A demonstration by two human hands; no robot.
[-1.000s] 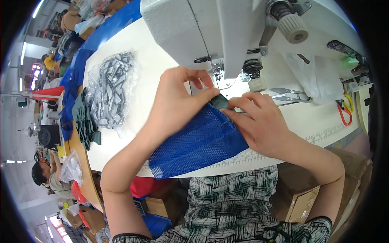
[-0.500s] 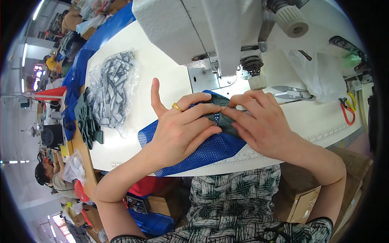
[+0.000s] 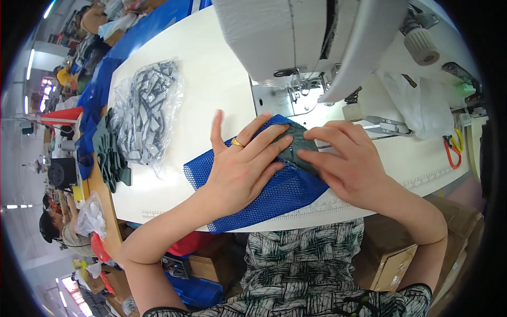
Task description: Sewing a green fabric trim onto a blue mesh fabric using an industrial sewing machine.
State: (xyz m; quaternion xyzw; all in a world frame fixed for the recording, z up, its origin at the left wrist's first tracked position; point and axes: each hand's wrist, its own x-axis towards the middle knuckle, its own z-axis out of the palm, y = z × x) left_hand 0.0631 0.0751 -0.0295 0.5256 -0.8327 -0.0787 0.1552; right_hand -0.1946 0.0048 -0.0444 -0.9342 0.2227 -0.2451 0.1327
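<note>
Spread left hand (image 3: 240, 169) on blue mesh (image 3: 285, 198), right hand (image 3: 353, 161) on green cloth (image 3: 297, 144), pinch unclear, far edges near sewing machine (image 3: 285, 42); bare tabletop (image 3: 208, 105) leftward

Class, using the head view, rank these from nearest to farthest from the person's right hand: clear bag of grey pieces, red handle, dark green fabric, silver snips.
1. Dark green fabric: at the right hand's fingertips.
2. Silver snips: just beyond the hand, to its right.
3. Red handle: farther right.
4. Clear bag of grey pieces: across the table, left.
</note>
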